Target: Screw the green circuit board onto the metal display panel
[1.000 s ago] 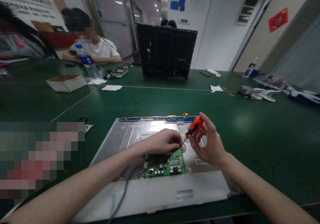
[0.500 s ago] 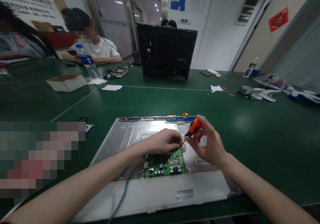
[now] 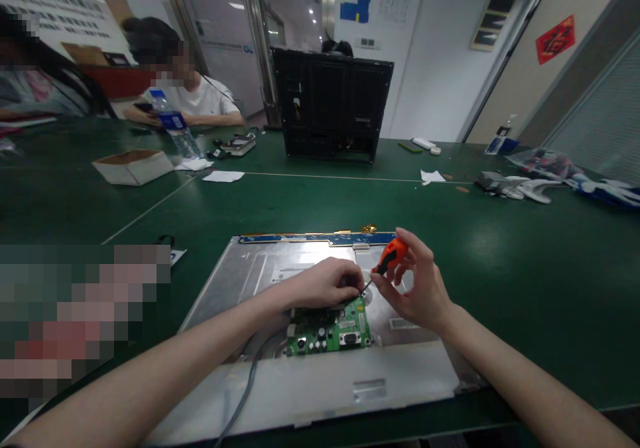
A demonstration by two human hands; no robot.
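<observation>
My right hand (image 3: 417, 285) pinches a small orange-and-black screwdriver (image 3: 393, 255), fingers at both ends of its handle. The thin shaft slants down to the left, its tip at the upper right corner of a green circuit board (image 3: 320, 333). My left hand (image 3: 333, 281) is closed over the board's top edge, thumb and fingertips together beside the tip; whatever they pinch is too small to make out. The board sits on the metal back of a display panel (image 3: 240, 268). A narrow blue circuit strip (image 3: 295, 239) runs along the panel's far edge.
A grey cable (image 3: 245, 395) crosses the panel's near part. Farther back on the green table stand a black monitor housing (image 3: 333, 105), an open box (image 3: 134, 168) and a water bottle (image 3: 175, 125). White gloves (image 3: 530, 188) lie at right. A person in white (image 3: 210, 98) sits across.
The screwdriver's handle leans slightly more to the right, with my right fingers shifted a little on it. My left hand stays at the board's corner.
</observation>
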